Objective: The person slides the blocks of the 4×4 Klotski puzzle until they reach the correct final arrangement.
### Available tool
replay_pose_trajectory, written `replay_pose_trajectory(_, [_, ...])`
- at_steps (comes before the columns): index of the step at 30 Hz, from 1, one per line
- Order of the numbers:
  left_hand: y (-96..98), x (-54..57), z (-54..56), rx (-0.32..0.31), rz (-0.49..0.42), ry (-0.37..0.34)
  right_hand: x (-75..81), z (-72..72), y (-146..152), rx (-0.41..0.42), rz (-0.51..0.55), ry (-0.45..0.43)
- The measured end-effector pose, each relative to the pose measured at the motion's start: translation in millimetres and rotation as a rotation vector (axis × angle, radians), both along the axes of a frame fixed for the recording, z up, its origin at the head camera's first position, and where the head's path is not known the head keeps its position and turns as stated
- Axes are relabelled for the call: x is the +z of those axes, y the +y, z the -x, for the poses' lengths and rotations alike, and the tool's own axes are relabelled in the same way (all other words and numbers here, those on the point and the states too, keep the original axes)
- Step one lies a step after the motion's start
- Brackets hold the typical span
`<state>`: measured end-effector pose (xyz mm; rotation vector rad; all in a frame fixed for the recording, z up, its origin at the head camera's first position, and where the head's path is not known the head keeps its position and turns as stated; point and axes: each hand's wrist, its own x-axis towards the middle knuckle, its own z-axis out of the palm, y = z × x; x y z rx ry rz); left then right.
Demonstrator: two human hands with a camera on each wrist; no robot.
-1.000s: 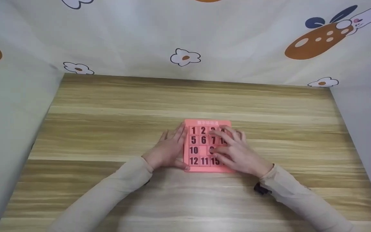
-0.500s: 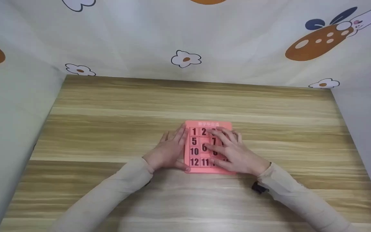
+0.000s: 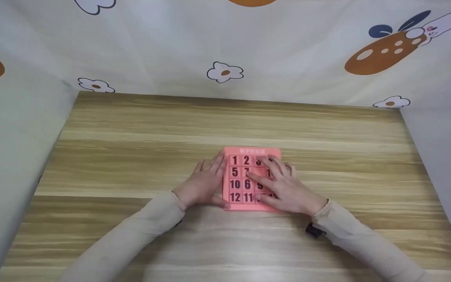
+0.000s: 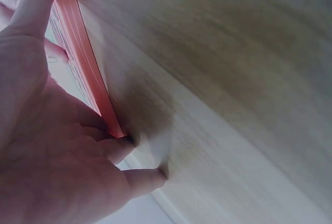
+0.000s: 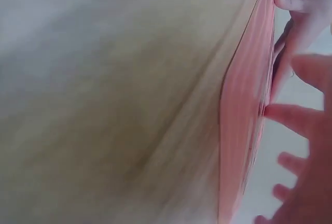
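Observation:
A pink number sliding puzzle (image 3: 231, 150) lies on the table, its black-numbered tiles set in a raised frame. My left hand (image 3: 202, 186) braces the frame's left side, fingers stretched along it and thumb at the near left corner. In the left wrist view, two fingertips (image 4: 162, 175) of that hand touch the wood past the frame's end. Spread over the puzzle's right part is my right hand (image 3: 290, 192), a fingertip on the 7 tile (image 3: 244, 170). A bare slot (image 3: 259, 171) shows right of the 7. The 6 tile (image 3: 247, 184) sits below it. Right-hand fingers hide several right-side tiles.
The wood-grain table (image 3: 131, 129) extends around the puzzle. Behind it hangs a pale cloth backdrop (image 3: 163, 47) with flower and carrot prints, and pale walls flank both sides. A small black object (image 3: 314, 230) is at the right sleeve's cuff.
My right fingers slid the 6 tile down into the gap, then the 7 tile left into its former place. The bare slot is now right of the 7. My left hand stayed put.

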<state>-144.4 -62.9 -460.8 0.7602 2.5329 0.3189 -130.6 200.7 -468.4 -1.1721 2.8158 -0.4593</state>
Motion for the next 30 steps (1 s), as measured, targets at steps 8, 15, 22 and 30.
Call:
replay_pose_trajectory(8, [-0.5,-0.9,-0.9,-0.007,0.006,0.001,4.5,3.0,12.8,-0.236,0.074,0.136])
replay_pose_trajectory(15, [-0.3,-1.5,0.1,0.001,-0.012,-0.004,8.2,2.3,22.6,-0.084,0.069,-0.048])
replay_pose_trajectory(22, [-0.1,-0.2,0.0,0.004,-0.009,-0.015,12.2,10.3,39.4,0.051,0.19,-0.067])
replay_pose_trajectory(30, [-0.7,0.1,-0.1,0.003,0.014,-0.016,12.8,12.6,47.6,-0.008,0.036,0.056])
